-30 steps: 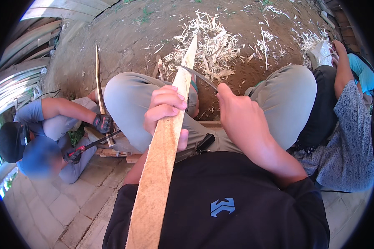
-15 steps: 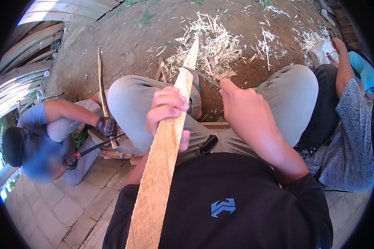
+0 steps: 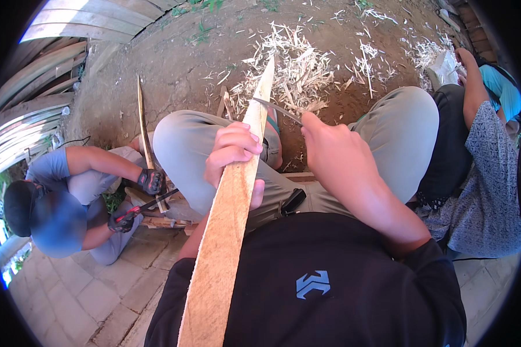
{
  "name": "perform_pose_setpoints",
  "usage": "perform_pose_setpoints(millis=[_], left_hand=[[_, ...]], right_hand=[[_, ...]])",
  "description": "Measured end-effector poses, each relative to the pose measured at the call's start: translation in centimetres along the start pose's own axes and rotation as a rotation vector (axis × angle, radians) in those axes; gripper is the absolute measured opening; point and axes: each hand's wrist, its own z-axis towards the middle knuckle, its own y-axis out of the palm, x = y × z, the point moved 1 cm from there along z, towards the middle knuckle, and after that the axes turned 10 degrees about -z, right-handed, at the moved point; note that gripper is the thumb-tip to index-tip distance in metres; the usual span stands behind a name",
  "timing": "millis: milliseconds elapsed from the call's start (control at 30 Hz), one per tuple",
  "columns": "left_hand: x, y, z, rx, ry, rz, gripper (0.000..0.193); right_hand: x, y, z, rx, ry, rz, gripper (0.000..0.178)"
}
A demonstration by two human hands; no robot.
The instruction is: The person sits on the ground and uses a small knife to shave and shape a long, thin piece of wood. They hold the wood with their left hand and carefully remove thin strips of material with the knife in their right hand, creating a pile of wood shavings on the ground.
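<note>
A long pale plank [image 3: 217, 254] slants up from my lap, narrowing to a sharp tip at its far end. My left hand [image 3: 235, 149] is wrapped round it below the tapered part. In my right hand [image 3: 338, 147] is a knife [image 3: 279, 110], its handle hidden in the closed fingers. The thin blade points left, its tip lying against the tapered part of the plank, a little beyond my left hand.
Wood shavings [image 3: 298, 72] are heaped on the dirt beyond my knees. At left, a gloved person [image 3: 107, 168] handles a red-and-black tool [image 3: 139, 211] by an upright wooden strip [image 3: 142, 124]. Another person [image 3: 492, 156] sits close at right. Stacked boards [image 3: 37, 87] stand at far left.
The blade and right hand have shifted only slightly. A pale shaving by my right hand is gone from there. The left person's tool hand has moved right, closer to the wooden strip.
</note>
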Motion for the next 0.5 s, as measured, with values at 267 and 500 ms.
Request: perform_pose_setpoints(millis=[267, 500], left_hand=[[-0.2, -0.6, -0.1, 0.037, -0.011, 0.011, 0.041], [-0.2, -0.9, -0.8, 0.120, 0.008, -0.018, 0.040]], right_hand=[[-1.3, 0.2, -0.3, -0.018, 0.029, -0.075, 0.012], [-1.0, 0.9, 0.4, -0.065, 0.047, -0.093, 0.012]])
